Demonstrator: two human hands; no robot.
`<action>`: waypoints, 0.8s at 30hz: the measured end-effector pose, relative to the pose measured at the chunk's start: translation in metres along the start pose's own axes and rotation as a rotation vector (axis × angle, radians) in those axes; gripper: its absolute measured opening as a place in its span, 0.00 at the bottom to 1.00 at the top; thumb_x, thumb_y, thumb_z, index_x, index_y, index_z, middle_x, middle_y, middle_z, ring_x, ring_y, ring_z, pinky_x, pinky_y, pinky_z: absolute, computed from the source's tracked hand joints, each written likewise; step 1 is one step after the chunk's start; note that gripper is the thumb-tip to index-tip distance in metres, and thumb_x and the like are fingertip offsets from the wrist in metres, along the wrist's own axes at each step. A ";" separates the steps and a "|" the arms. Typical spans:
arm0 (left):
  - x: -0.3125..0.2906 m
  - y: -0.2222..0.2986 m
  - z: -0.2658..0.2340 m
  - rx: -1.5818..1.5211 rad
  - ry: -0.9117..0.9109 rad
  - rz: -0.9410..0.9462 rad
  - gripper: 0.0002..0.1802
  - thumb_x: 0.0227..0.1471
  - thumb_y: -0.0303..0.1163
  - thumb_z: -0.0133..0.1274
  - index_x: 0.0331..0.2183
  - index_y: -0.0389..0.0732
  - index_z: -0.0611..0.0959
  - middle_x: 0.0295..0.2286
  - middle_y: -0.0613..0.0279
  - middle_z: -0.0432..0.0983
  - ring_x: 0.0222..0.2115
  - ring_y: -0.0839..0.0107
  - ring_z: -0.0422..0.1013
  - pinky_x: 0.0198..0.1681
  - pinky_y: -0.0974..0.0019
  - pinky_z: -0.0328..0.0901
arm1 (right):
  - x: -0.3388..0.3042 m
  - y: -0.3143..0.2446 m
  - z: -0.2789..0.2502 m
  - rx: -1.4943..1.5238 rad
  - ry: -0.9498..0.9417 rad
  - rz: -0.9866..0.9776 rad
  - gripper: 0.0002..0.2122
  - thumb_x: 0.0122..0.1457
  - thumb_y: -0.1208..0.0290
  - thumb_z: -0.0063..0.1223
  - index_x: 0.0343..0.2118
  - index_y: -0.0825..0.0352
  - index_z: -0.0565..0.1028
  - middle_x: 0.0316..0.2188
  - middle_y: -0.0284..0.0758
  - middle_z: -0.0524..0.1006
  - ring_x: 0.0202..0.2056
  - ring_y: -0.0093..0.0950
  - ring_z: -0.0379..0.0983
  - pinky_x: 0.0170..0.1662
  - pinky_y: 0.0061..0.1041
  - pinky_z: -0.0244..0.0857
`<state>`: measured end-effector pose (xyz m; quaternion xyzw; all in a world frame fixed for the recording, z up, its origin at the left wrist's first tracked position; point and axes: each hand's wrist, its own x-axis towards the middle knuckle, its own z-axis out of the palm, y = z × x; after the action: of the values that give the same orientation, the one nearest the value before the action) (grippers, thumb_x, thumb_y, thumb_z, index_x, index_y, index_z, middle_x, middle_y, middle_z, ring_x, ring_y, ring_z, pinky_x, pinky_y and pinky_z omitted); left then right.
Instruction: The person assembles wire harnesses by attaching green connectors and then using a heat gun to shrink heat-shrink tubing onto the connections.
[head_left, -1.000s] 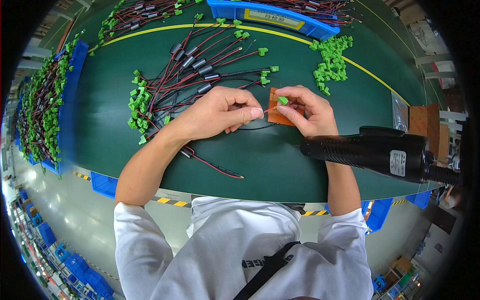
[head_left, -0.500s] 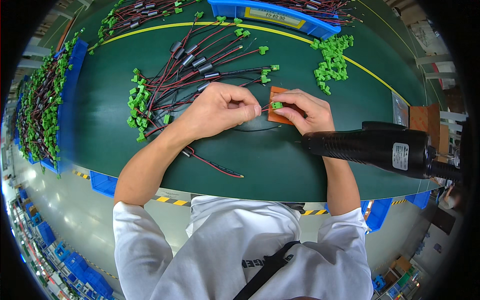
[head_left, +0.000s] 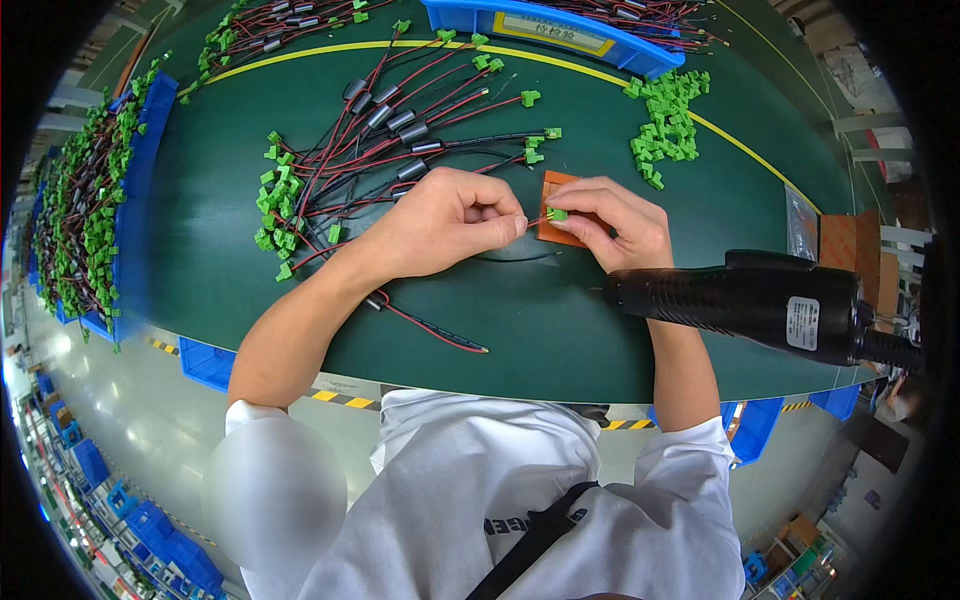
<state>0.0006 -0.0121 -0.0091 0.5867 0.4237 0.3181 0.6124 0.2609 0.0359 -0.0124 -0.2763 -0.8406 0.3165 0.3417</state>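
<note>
Blue bins are seen below green tabletop, L & R; blk-&-yel. tape is laid along floor. Cardboard is glimpsed far R, nr. clear plastic bag; more blue crates are spotted lower L.

Bright even light, glare on floor, tabletop bowed by fisheye, left sleeve blurred

I wear a white short-sleeved T-shirt with dark lettering on my chest, partly covered by a slanting black strap.
</note>
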 end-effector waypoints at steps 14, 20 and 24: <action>0.000 0.004 0.004 0.128 0.018 0.006 0.09 0.66 0.31 0.60 0.39 0.34 0.85 0.28 0.73 0.75 0.28 0.86 0.66 0.31 0.75 0.64 | 0.003 -0.012 0.000 -0.179 0.027 -0.077 0.15 0.50 0.84 0.70 0.42 0.68 0.84 0.37 0.39 0.82 0.39 0.36 0.83 0.41 0.30 0.79; 0.000 0.011 0.007 0.324 0.147 0.231 0.10 0.68 0.32 0.56 0.39 0.34 0.82 0.27 0.68 0.75 0.28 0.83 0.68 0.31 0.72 0.65 | 0.006 -0.015 -0.001 -0.224 -0.013 -0.188 0.16 0.49 0.85 0.71 0.43 0.69 0.83 0.37 0.40 0.81 0.38 0.37 0.82 0.39 0.32 0.78; -0.002 0.021 0.010 0.290 0.067 0.000 0.09 0.68 0.31 0.55 0.40 0.34 0.82 0.27 0.62 0.76 0.27 0.74 0.74 0.30 0.67 0.67 | 0.003 -0.013 0.001 -0.226 -0.002 -0.135 0.15 0.48 0.84 0.71 0.41 0.69 0.83 0.37 0.40 0.81 0.38 0.39 0.81 0.39 0.34 0.77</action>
<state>0.0113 -0.0160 0.0113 0.6581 0.4852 0.2731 0.5069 0.2553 0.0288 -0.0026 -0.2555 -0.8880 0.1966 0.3280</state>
